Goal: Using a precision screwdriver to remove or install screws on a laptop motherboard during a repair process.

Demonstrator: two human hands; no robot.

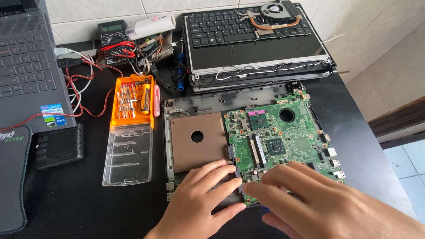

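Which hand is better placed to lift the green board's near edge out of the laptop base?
Probably the right hand: its fingers already lie on the green motherboard at its near edge. The left hand rests beside it on the laptop base.

left hand (201, 197), right hand (323, 201); bare, unsleeved

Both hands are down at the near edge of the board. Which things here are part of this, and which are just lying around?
In hand: left hand, right hand, green motherboard, laptop base.

Lying about: orange screwdriver kit, keyboard panel, cooling fan, multimeter, open laptop.
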